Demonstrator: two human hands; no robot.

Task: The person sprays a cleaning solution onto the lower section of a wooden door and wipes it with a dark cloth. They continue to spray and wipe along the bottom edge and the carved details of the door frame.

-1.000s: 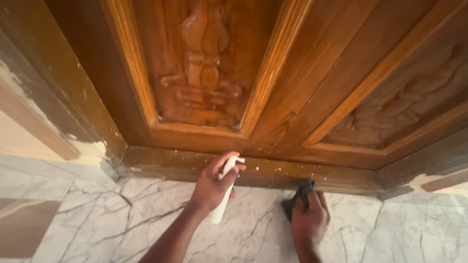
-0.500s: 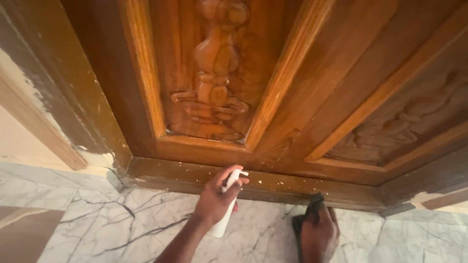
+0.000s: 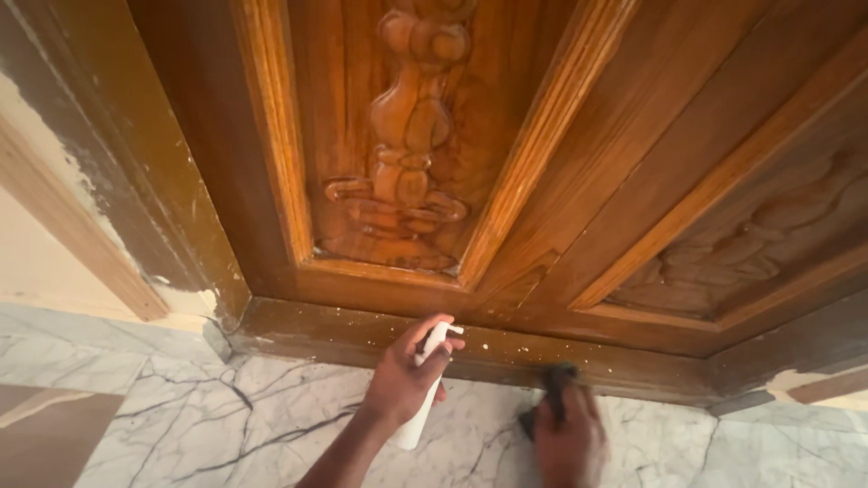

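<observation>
Left hand clamped on white spray bottle, right hand on dark cloth against speckled door sill.

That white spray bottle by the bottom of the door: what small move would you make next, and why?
Probably a short squirt at the speckled strip. The left hand grips the white spray bottle with its nozzle facing the door's bottom rail, which is dotted with pale specks. The right hand presses a dark cloth against that rail further right, ready to wipe.
</observation>
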